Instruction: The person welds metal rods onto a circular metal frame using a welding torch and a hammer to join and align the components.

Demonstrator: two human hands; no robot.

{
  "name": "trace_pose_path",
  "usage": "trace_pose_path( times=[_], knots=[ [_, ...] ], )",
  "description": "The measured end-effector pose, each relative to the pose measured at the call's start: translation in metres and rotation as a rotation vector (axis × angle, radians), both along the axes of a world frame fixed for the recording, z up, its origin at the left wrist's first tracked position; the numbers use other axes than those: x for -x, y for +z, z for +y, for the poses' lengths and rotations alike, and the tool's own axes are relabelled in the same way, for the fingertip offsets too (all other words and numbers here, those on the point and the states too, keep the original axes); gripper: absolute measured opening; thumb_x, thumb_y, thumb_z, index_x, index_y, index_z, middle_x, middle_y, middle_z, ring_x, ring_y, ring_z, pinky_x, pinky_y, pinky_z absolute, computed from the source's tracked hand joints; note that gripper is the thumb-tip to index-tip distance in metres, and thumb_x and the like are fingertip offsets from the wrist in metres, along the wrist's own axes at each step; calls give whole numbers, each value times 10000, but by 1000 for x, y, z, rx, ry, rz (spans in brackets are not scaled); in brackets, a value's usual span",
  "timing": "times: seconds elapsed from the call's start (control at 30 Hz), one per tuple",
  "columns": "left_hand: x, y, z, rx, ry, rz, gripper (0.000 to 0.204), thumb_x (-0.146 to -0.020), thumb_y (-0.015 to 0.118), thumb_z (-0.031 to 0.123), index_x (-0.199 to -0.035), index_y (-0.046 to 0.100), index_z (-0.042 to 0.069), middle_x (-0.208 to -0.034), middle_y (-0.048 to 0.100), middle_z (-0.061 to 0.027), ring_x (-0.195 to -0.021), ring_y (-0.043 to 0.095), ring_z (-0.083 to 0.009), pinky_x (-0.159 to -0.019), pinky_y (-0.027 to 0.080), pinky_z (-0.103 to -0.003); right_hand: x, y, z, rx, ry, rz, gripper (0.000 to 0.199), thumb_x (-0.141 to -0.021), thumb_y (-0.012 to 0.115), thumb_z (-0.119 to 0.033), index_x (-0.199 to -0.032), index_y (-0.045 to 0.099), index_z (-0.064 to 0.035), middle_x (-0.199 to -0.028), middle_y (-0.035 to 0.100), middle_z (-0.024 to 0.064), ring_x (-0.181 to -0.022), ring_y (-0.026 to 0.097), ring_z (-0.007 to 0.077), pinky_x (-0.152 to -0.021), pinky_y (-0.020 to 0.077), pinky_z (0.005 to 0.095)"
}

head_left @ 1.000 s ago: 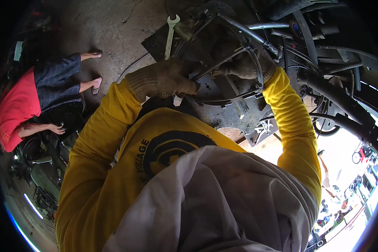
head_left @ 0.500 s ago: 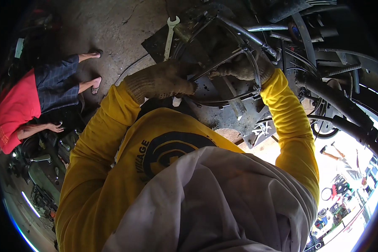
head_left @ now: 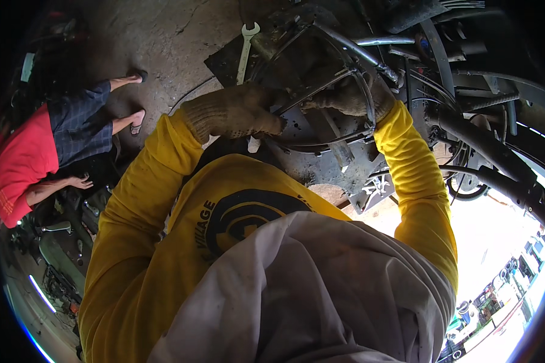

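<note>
A round frame of dark metal rod (head_left: 321, 144) with a straight crossbar (head_left: 315, 92) is held over the work surface. My left hand (head_left: 239, 112), in a dirty knitted glove, is closed at the frame's left side, by the crossbar's lower end. On the right, my gloved right hand (head_left: 351, 98) is closed about the rim, its fingers reaching inward under the crossbar; part of that grip is hidden in shadow. Beneath the frame lies a flat metal bar (head_left: 339, 145). A large open-ended wrench (head_left: 244, 54) rests beyond my left hand.
A dark metal plate (head_left: 221, 60) lies under the wrench. Thick pipes (head_left: 484, 145), rods and cables crowd the right. At left stands a person in a red shirt (head_left: 33, 148), near piled machine parts (head_left: 60, 242). Bright ground (head_left: 484, 242) shows at lower right.
My hands and the round frame stay almost still. The person in red has shifted slightly, and the figure on the bright ground at right is no longer in view.
</note>
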State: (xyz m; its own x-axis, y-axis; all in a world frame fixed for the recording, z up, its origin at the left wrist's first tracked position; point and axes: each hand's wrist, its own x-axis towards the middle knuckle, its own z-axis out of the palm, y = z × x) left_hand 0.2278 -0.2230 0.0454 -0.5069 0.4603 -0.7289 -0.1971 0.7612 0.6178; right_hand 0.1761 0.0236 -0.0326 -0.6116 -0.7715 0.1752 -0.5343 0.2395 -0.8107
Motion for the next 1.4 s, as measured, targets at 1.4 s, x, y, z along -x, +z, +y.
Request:
trace_pose_path(
  times=[1.4],
  knots=[
    [11, -43, -23, -415, -358, 501, 179, -835, 586, 13, -962, 676, 102, -817, 691, -88, -716, 667, -270, -651, 532, -376, 7, 2, 4, 76, -94, -885, 554, -755, 896, -168, -1237, 655, -40, -1045, 740, 66, -876, 706, 144, -762, 603, 300]
  ],
)
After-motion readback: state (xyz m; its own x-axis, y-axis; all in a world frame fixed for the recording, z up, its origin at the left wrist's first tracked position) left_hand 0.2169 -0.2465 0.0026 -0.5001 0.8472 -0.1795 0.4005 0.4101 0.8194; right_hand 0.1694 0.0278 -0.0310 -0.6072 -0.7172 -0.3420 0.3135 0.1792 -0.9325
